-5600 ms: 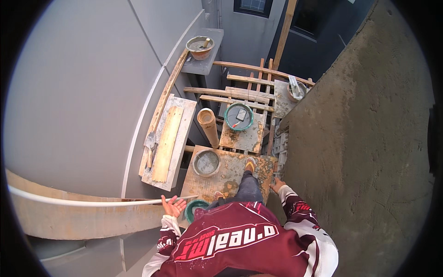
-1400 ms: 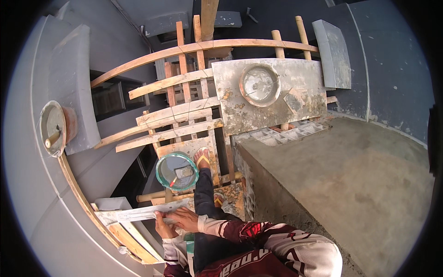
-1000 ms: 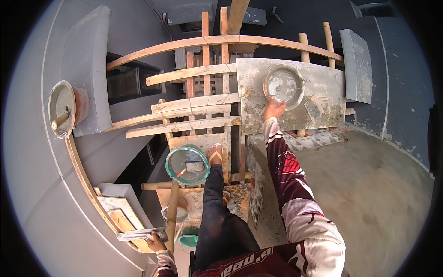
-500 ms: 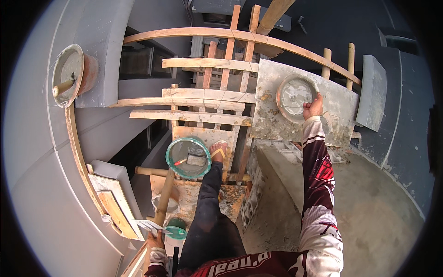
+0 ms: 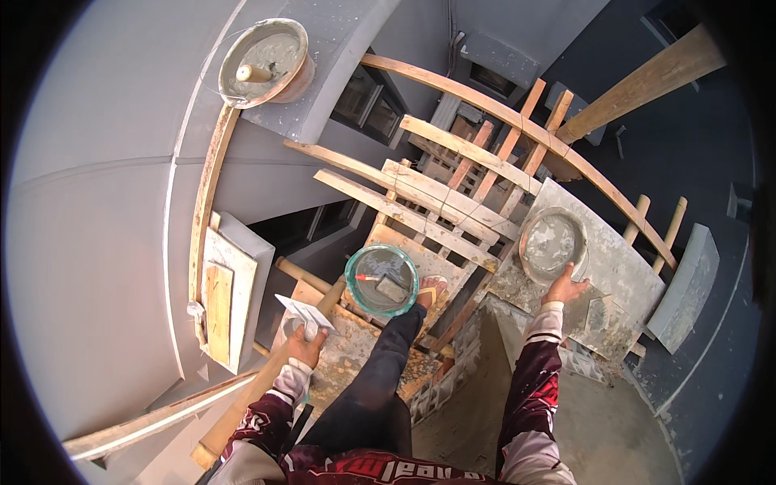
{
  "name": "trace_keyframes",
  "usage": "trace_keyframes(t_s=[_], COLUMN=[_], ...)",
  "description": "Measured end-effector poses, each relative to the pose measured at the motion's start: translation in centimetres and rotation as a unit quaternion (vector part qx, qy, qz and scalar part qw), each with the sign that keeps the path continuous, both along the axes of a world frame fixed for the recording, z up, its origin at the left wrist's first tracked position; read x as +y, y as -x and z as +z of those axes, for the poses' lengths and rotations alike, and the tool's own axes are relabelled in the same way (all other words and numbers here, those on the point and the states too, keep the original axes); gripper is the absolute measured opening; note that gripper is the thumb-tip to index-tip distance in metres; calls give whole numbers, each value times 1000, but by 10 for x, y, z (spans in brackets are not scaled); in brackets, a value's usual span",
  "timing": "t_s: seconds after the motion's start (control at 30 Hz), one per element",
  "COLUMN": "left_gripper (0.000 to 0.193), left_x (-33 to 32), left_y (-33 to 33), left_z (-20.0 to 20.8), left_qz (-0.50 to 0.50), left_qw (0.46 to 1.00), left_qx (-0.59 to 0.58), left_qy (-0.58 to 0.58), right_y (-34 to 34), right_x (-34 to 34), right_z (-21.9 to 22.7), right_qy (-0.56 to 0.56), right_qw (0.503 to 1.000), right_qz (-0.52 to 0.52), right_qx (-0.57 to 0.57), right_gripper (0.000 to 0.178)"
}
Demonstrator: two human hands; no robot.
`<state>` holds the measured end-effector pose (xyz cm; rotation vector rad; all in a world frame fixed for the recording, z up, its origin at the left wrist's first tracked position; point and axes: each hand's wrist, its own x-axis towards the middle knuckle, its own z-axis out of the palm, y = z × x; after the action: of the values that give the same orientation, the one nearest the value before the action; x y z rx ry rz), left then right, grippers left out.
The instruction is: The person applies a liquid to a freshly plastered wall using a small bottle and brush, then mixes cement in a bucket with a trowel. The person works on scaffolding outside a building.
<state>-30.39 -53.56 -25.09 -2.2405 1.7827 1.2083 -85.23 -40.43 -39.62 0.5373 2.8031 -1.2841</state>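
My left hand (image 5: 304,347) is closed around the handle of a plastering trowel (image 5: 301,310) with a flat, pale blade, held above the boards at the lower left. At the near rim of a grey-stained bucket of wet mortar (image 5: 553,244), my right hand (image 5: 564,286) has its fingers apart. One fingertip overlaps the rim; whether it touches cannot be told. That bucket stands on a mortar-splashed board (image 5: 618,263). Between my hands, a green-rimmed bucket (image 5: 349,283) holds grey water or slurry and a block-shaped tool with a red-tipped handle (image 5: 386,285).
Another mortar bucket (image 5: 301,79) with a wooden handle sticking up stands on a grey ledge (image 5: 335,69). Wooden slats (image 5: 453,198) with gaps between them form the scaffold. A bamboo pole (image 5: 242,408) runs beside my left arm. My sandalled foot (image 5: 434,291) rests on a plank.
The view has turned, shifting the scene. My left hand has come up and forward with the trowel. My right hand's fingers have spread at the mortar bucket's rim, where they were closed before.
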Motion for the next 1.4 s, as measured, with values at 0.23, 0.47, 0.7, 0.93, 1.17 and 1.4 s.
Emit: trace_keyframes(t_s=[0.23,0.47,0.7,0.93,1.17,1.4], left_gripper=[31,44,39,68,73,54], left_x=[-24,-46,-227,-484,-554,-520], left_y=[162,232,202,127,156,229], left_z=[-48,-3,-8,-35,4,89], left_qz=[174,-48,0,139,254,56], left_qw=[946,962,981,879,851,919], left_qx=[270,169,151,96,308,295], left_qy=[-42,-211,123,447,341,255], right_y=[-233,-269,-241,-247,-228,-226], right_x=[-62,-72,-24,37,73,75], right_z=[109,127,82,60,59,76], right_qy=[202,-7,25,-53,-62,-75], right_qw=[822,799,838,829,834,846], right_qz=[529,599,520,509,482,441], right_qx=[-66,-54,-164,-227,-259,-289], right_gripper=[46,66,37,35,36,37])
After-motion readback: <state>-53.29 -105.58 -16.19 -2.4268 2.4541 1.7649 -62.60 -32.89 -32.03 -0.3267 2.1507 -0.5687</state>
